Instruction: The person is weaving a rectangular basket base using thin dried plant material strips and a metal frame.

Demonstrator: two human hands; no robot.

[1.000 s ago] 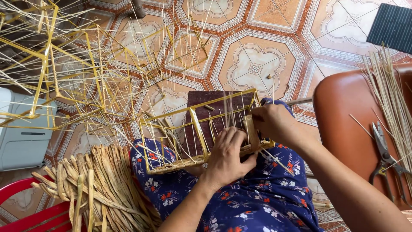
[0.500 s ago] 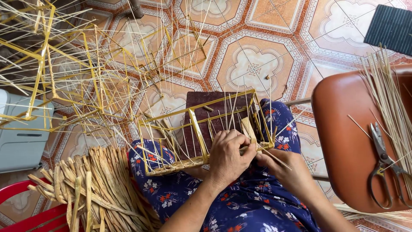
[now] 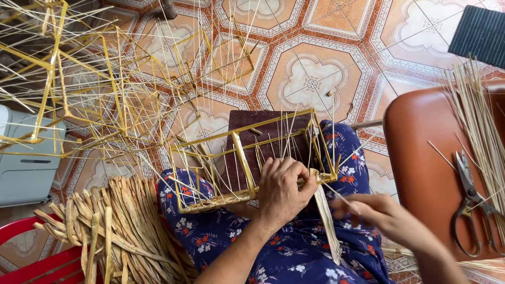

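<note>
At the far left a pale grey box (image 3: 23, 158) is seen on the tiled floor (image 3: 310, 79), with a red plastic edge (image 3: 31, 263) in the lower left corner. Above them, in the upper left, a tangle of finished yellow frames (image 3: 79, 89) is stacked. A bundle of flat dried strips (image 3: 121, 231) is laid at lower left. At the centre, a small yellow frame (image 3: 247, 158) is rested on the lap, its long axis running left to right. Its near rail is gripped by the left hand (image 3: 281, 192), fingers curled closed over it. A pale flat strip (image 3: 326, 221) is hung down from that rail, just right of the left hand. The right hand (image 3: 381, 215), which is nearer to it, is held partly closed and blurred; whether the strip is pinched cannot be told. On the brown seat (image 3: 421, 173) at right, scissors (image 3: 471, 205) and thin sticks (image 3: 481, 115) are laid. No labels are seen.
</note>
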